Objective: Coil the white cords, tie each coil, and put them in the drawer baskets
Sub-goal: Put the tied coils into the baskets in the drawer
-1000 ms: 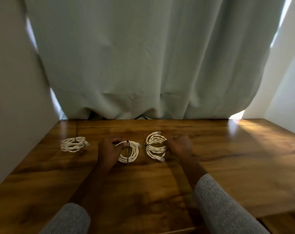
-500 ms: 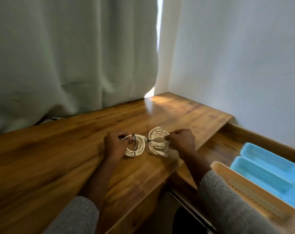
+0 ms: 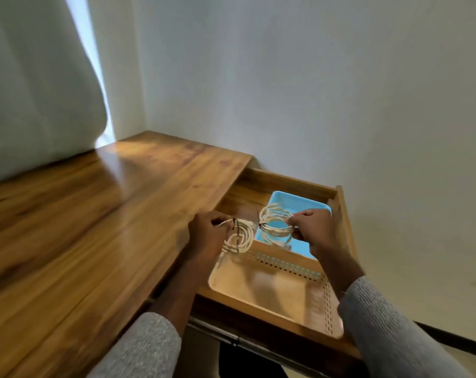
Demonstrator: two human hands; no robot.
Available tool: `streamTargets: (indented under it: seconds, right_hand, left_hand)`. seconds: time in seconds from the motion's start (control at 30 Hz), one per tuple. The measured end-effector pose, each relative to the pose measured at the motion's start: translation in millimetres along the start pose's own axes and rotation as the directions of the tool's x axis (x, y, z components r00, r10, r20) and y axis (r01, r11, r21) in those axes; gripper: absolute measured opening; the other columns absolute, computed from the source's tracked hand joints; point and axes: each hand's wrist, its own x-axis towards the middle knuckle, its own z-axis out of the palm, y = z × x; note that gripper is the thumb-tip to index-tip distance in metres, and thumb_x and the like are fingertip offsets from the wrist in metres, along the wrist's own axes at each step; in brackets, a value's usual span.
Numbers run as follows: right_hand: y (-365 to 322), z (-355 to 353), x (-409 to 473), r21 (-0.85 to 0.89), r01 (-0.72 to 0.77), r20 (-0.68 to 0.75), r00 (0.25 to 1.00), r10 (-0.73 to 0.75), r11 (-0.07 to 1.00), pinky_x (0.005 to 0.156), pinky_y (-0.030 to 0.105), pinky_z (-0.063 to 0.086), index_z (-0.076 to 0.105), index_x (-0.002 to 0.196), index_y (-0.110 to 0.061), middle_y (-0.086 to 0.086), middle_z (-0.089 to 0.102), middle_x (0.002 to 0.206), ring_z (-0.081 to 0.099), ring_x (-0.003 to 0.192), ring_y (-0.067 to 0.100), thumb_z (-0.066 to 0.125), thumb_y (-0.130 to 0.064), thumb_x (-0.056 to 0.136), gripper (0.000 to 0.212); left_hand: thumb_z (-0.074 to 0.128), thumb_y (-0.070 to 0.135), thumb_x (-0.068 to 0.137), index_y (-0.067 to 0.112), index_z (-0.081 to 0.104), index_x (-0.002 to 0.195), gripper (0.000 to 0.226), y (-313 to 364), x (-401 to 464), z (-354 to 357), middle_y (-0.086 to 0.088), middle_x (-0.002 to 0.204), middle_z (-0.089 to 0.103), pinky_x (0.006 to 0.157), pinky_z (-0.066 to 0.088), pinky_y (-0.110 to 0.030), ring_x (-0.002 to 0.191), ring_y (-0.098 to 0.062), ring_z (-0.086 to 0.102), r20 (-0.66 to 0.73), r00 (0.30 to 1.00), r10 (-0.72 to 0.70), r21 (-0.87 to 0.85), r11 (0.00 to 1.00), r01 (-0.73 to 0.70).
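Beige basket [image 3: 275, 293] nearest, in open drawer [image 3: 337, 211]; holds nothing visible.
Left hand [image 3: 206, 236]: fingers curled, tied coil [image 3: 238, 238] pinched by rim, held over beige basket's far-left corner, judged for lowering.
Right hand [image 3: 313, 230]: second tied coil [image 3: 276, 223] pinched, held above blue basket [image 3: 299, 200] farther back.

You hold two white cord coils above the open drawer [image 3: 337, 211]. The left coil [image 3: 238, 240], bound by a dark tie, hangs over the beige basket [image 3: 272, 290] at your 6 o'clock. The right coil [image 3: 276, 223], tied at its 9 o'clock edge, hovers over the blue basket [image 3: 299, 204] at 12 o'clock.
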Motion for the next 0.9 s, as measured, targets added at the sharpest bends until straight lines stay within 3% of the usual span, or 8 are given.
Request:
streamTargets:
  seconds: [0.13, 0.27, 0.4, 0.57, 0.63, 0.7, 0.8, 0.9]
  right_hand:
    - [29.2, -41.9, 33.0, -0.064, -0.059, -0.096, 0.994, 0.053, 0.996, 0.063, 0.038, 0.064, 0.074, 0.07, -0.01, 0.009, 0.075, 0.071, 0.074, 0.059, 0.02, 0.084, -0.006, 0.072, 0.011]
    - [52.3, -56.1, 52.2, -0.152, -0.09, -0.15, 0.986, 0.067, 0.984, 0.06, 0.039, 0.064, 0.076, 0.071, -0.014, 0.005, 0.074, 0.068, 0.073, 0.056, 0.018, 0.086, -0.013, 0.071, 0.01]
    - [60.5, -47.2, 63.1, -0.183, -0.097, -0.161, 0.985, 0.068, 0.978, 0.057, 0.039, 0.064, 0.075, 0.068, -0.014, 0.003, 0.073, 0.064, 0.072, 0.055, 0.018, 0.084, -0.015, 0.07, 0.01]
    - [65.7, -26.8, 71.4, -0.234, -0.054, -0.139, 0.99, 0.021, 0.971, 0.054, 0.039, 0.063, 0.072, 0.062, -0.014, 0.0, 0.07, 0.058, 0.07, 0.053, 0.017, 0.084, -0.013, 0.068, 0.013]
    - [69.2, -21.9, 73.1, -0.273, -0.042, -0.122, 0.992, 0.009, 0.961, 0.049, 0.03, 0.059, 0.072, 0.062, -0.014, 0.0, 0.069, 0.058, 0.068, 0.051, 0.015, 0.083, -0.013, 0.07, 0.014]
    - [72.9, -19.4, 73.6, -0.318, -0.029, -0.099, 0.995, -0.003, 0.948, 0.041, 0.019, 0.043, 0.072, 0.064, -0.012, 0.0, 0.067, 0.059, 0.062, 0.049, 0.01, 0.08, -0.013, 0.073, 0.012]
    - [78.4, -17.4, 77.0, -0.395, -0.044, -0.055, 0.998, 0.024, 0.918, 0.034, 0.013, 0.027, 0.074, 0.074, -0.01, 0.001, 0.069, 0.065, 0.057, 0.049, 0.006, 0.079, -0.016, 0.076, 0.008]
    - [85.0, -13.0, 83.5, -0.457, -0.057, -0.011, 0.998, 0.058, 0.887, 0.039, 0.016, 0.041, 0.073, 0.08, -0.01, 0.003, 0.071, 0.068, 0.067, 0.059, 0.013, 0.082, -0.024, 0.072, 0.018]
  left_hand:
    - [0.08, -0.001, 0.07, 0.011, 0.078, 0.074, 0.013, -7.3, -8.6, 57.8, 0.004, 0.067, 0.072, 0.062, 0.05, -0.023, 0.059, -0.003, 0.062, 0.214, 0.976, 0.025, -0.035, 0.999, -0.018]
    - [0.083, -0.003, 0.07, 0.005, 0.078, 0.082, 0.016, -9.1, -12.3, 96.8, -0.002, 0.074, 0.074, 0.069, 0.051, -0.02, 0.064, 0.001, 0.064, 0.431, 0.902, 0.037, -0.08, 0.997, -0.003]
    - [0.082, -0.001, 0.072, 0.003, 0.078, 0.088, 0.017, 4.0, -13.4, 110.4, -0.003, 0.081, 0.076, 0.071, 0.052, -0.014, 0.071, 0.001, 0.068, 0.562, 0.809, 0.175, -0.118, 0.984, -0.13]
    - [0.081, 0.001, 0.076, 0.001, 0.078, 0.092, 0.017, -5.1, -23.5, 115.3, -0.008, 0.088, 0.077, 0.077, 0.055, -0.02, 0.081, -0.009, 0.072, 0.796, 0.59, 0.137, -0.057, 0.987, -0.151]
    - [0.082, 0.001, 0.074, 0.004, 0.078, 0.093, 0.019, -13.9, -21.8, 121.4, -0.006, 0.091, 0.077, 0.082, 0.056, -0.023, 0.085, -0.01, 0.072, 0.843, 0.533, 0.076, 0.035, 0.98, -0.194]
    - [0.082, 0.003, 0.074, 0.008, 0.078, 0.092, 0.019, -19.5, -18.0, 125.6, -0.002, 0.091, 0.077, 0.082, 0.057, -0.026, 0.085, -0.009, 0.071, 0.854, 0.519, 0.032, 0.108, 0.966, -0.236]
    - [0.081, 0.002, 0.076, 0.007, 0.078, 0.091, 0.017, -22.9, -17.7, 126.8, -0.002, 0.088, 0.077, 0.068, 0.056, -0.018, 0.076, -0.006, 0.07, 0.857, 0.515, -0.003, 0.15, 0.958, -0.245]
    - [0.082, 0.007, 0.076, 0.011, 0.078, 0.091, 0.016, -26.9, -20.0, 125.6, 0.0, 0.088, 0.077, 0.068, 0.054, -0.016, 0.076, -0.004, 0.07, 0.86, 0.51, -0.008, 0.191, 0.932, -0.309]
